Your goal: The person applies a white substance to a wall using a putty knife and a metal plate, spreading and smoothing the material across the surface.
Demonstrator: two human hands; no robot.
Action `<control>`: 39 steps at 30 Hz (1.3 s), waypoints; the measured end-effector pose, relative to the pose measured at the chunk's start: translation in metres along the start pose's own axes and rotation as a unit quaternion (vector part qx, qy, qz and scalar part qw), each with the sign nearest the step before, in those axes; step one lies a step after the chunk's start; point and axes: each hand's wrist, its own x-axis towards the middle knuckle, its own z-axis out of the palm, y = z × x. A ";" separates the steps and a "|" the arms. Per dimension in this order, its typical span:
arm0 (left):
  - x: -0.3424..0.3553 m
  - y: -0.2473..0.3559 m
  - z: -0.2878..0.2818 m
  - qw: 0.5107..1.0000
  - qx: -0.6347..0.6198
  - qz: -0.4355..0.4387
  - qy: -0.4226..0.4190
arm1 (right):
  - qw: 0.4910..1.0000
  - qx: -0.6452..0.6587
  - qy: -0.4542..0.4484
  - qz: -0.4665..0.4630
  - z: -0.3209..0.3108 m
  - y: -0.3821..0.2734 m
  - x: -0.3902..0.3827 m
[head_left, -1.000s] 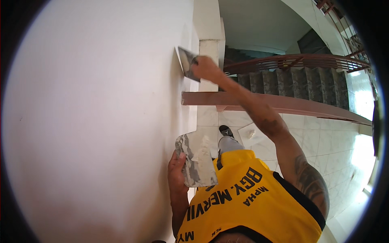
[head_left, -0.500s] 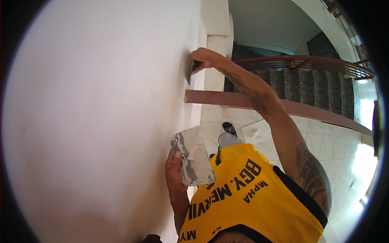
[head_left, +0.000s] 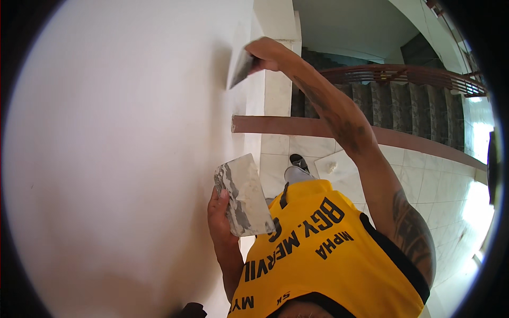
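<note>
My right hand [head_left: 265, 54] is closed on a thin flat putty knife [head_left: 243, 68], held up beside the white wall [head_left: 122, 132] at the far end of my reach. One face of the blade looks dark; its lower corner is close to the wall, and I cannot tell whether it touches. Lower down, my left hand [head_left: 219, 209] grips the left edge of a rectangular putty board [head_left: 245, 193]. White putty covers much of that board, with grey patches showing along its left side. My left thumb lies over the board's edge.
A reddish-brown handrail [head_left: 286, 125] runs from the wall to the right, under my right arm. Beyond it are dark stone stairs [head_left: 403, 108] with a curved railing [head_left: 392, 71]. White floor tiles [head_left: 413, 172] lie below, with a pale flat sheet [head_left: 344, 172] on them.
My right hand has moved farther up and the putty knife has tilted, showing more of its face and lifting from its flatter position at the wall. The putty board has shifted slightly up and left.
</note>
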 end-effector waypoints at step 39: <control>0.005 -0.015 0.003 0.995 -0.016 0.015 0.099 | 0.831 -0.451 0.200 -0.257 -0.053 0.112 0.085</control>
